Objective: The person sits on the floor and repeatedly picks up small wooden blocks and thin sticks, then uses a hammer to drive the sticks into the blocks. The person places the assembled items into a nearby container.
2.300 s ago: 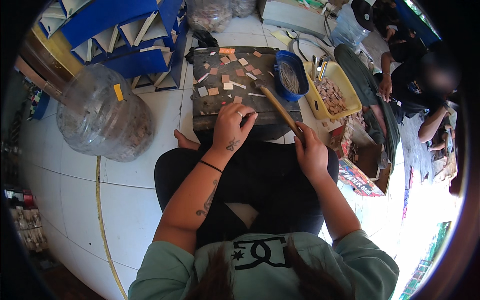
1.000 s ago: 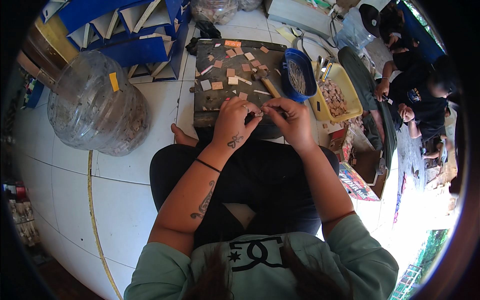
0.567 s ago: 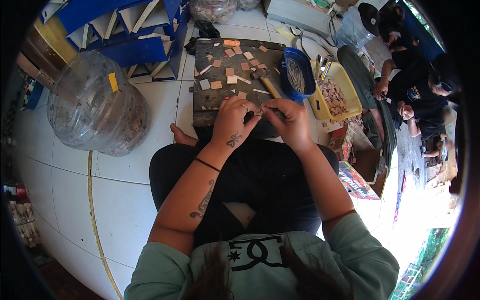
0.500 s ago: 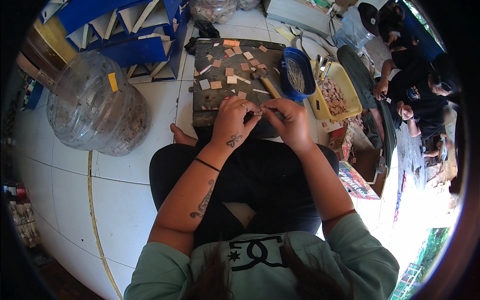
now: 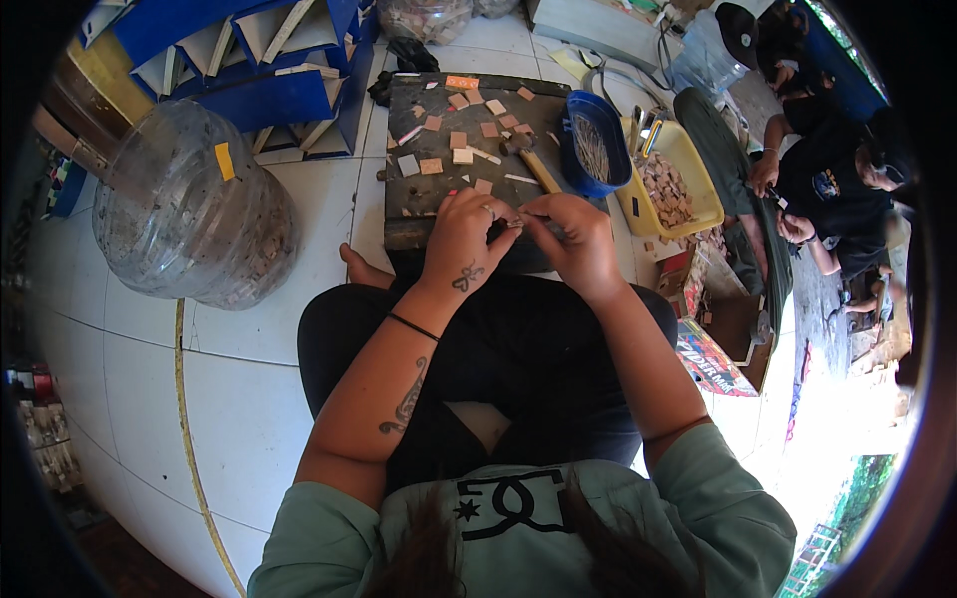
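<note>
Your right hand (image 5: 578, 239) is no longer holding the hammer (image 5: 528, 159), now lying on the dark worktop (image 5: 419, 199), and both grips are pinching one small piece (image 5: 518, 221) with left hand (image 5: 464, 234) at the worktop's near edge.

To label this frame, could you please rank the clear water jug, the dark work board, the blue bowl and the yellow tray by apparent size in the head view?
1. clear water jug
2. dark work board
3. yellow tray and blue bowl: look alike, not ranked.
</note>
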{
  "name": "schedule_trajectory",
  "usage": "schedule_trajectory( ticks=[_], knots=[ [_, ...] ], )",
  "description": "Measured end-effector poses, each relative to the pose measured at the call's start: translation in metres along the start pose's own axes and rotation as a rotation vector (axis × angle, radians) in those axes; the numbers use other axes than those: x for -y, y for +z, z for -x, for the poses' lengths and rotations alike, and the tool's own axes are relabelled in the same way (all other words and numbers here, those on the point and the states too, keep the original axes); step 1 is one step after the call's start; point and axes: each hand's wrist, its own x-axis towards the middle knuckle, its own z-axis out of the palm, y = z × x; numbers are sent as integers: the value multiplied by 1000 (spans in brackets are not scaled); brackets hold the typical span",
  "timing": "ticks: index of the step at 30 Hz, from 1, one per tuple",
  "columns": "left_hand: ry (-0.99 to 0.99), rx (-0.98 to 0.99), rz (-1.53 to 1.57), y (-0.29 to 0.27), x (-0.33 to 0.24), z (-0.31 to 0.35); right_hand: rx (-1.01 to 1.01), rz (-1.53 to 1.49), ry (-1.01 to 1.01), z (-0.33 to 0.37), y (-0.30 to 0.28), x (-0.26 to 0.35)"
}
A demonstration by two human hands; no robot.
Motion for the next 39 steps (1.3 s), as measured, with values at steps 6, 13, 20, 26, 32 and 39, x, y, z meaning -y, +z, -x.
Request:
schedule_trajectory(
  ticks=[6,13,20,26,32,39],
  knots=[
    [20,-43,43,0,-5,-2,49,-49,56,-2,-2,1],
    [42,-92,142,2,-7,-3,-30,243,-25,4,-8,2],
    [54,-145,-20,5,-4,-2,140,524,578,64,-26,7],
    [82,-141,11,9,-4,-4,115,367,579,75,-28,0],
    [38,-87,15,5,-7,-6,-77,523,176,47,-26,5],
    [77,-48,-49,0,-5,-7,-17,18,81,-4,5,6]
  ],
)
